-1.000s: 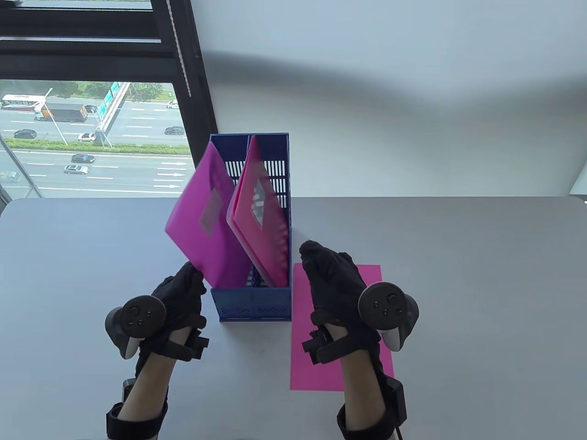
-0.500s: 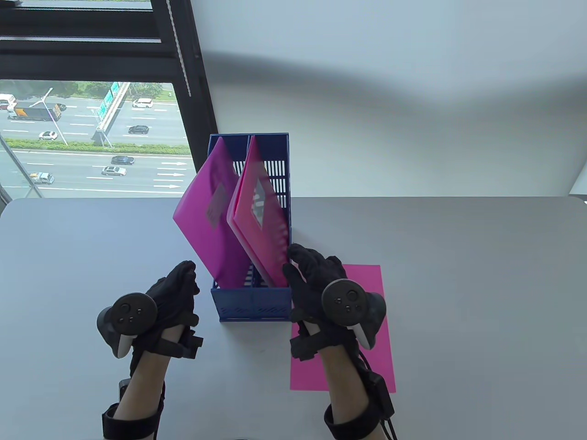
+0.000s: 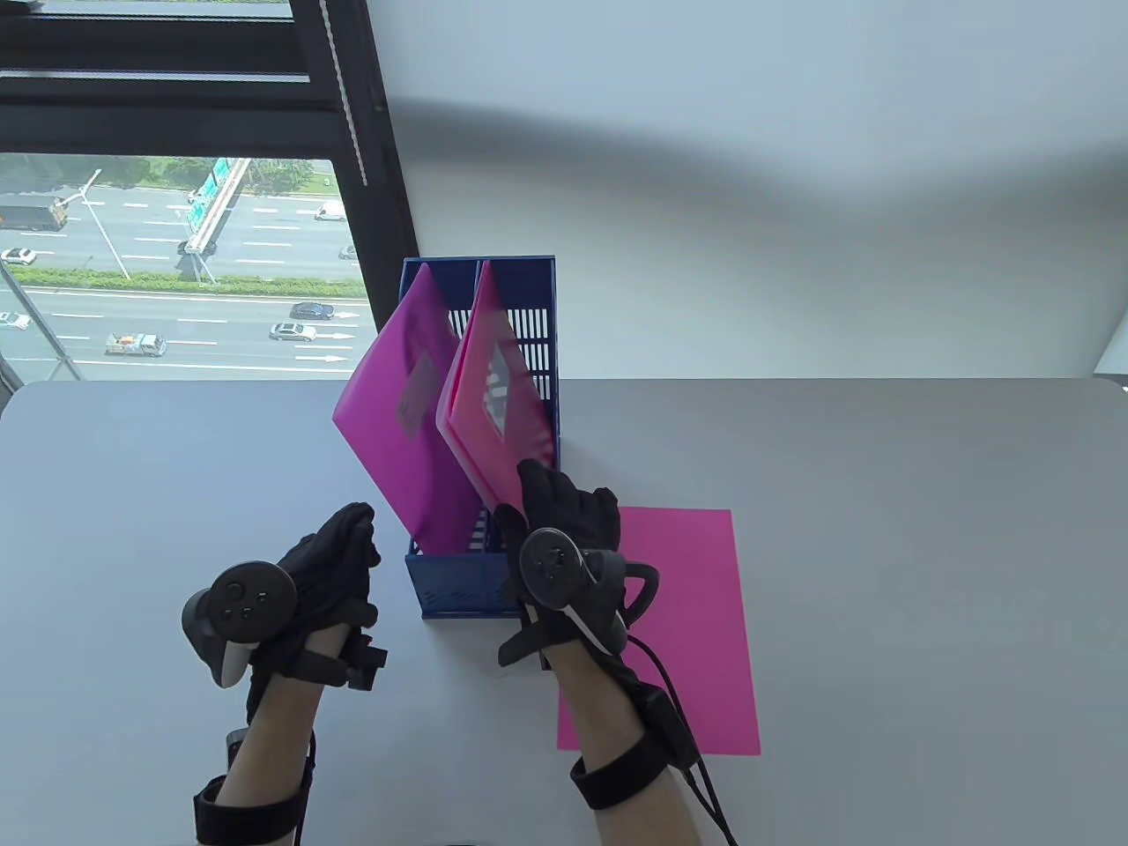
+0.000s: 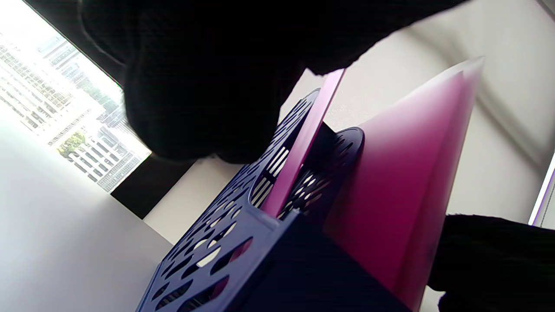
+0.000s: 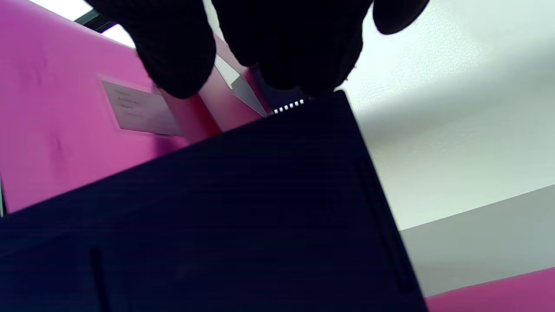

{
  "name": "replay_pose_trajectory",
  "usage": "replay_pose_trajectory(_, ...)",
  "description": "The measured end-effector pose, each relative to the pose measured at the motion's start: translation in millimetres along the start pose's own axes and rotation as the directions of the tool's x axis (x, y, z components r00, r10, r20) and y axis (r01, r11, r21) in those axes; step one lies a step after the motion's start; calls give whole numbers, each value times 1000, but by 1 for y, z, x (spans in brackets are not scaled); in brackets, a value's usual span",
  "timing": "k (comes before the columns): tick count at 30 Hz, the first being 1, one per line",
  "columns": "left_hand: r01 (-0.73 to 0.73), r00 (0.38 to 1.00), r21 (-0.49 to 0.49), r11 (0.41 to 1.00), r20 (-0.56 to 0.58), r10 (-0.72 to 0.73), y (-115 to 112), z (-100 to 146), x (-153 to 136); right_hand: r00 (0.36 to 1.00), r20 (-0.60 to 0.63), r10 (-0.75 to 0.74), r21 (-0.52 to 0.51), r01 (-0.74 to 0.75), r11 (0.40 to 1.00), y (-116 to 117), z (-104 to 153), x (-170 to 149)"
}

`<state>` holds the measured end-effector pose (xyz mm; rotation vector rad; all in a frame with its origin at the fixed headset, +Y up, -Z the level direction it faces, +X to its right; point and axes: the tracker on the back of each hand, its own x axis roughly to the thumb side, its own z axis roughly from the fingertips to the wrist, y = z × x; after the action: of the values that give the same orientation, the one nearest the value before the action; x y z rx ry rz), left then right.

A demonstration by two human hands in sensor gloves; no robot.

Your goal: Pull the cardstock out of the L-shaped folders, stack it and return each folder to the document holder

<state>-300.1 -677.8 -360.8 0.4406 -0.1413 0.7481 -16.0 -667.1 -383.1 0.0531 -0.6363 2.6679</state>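
Observation:
The blue two-slot document holder [image 3: 467, 586] stands mid-table. A magenta folder [image 3: 401, 423] leans on its own in the left slot. In the right slot leans a pink folder [image 3: 493, 397] with a grey label. My right hand [image 3: 536, 486] is at that folder's near lower edge. In the right wrist view the thumb [image 5: 173, 56] lies left of the folder's edge [image 5: 195, 117] and the fingers [image 5: 295, 47] lie right of it. My left hand [image 3: 348, 538] hangs loosely curled beside the holder's left wall, holding nothing. One pink cardstock sheet [image 3: 696, 617] lies flat to the holder's right.
The grey table [image 3: 881, 529] runs wide to the right and left of the holder. A window [image 3: 176, 264] and a white wall [image 3: 749, 220] stand behind the table's far edge. A cable trails from my right wrist [image 3: 679, 705] over the cardstock.
My left hand let go of the magenta folder, which now leans in the left slot, and drew back. My right hand moved left off the cardstock to the pink folder's near edge.

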Motion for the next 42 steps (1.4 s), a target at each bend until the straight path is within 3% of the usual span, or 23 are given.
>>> replay_pose_trajectory(7,-2,1000,-7,1000,6,2,-1,0,-1,992,23,127,-137,-123,983,-2,6,7)
replay_pose_trajectory(17,-19,1000,-1,1000,8,19,1,-1,-2,994,-71,78,-240,-93,966,-16,4,-10)
replay_pose_trajectory(25,-31,1000,-2,1000,6,31,1,0,-2,994,-97,56,-162,-72,984,-6,0,-24)
replay_pose_trajectory(30,-26,1000,-7,1000,9,27,1,0,-2,995,-62,79,-221,-91,971,-10,2,-24)
replay_pose_trajectory(42,-19,999,1,1000,29,19,2,0,3,998,-55,-20,-370,-2,929,-53,5,-28)
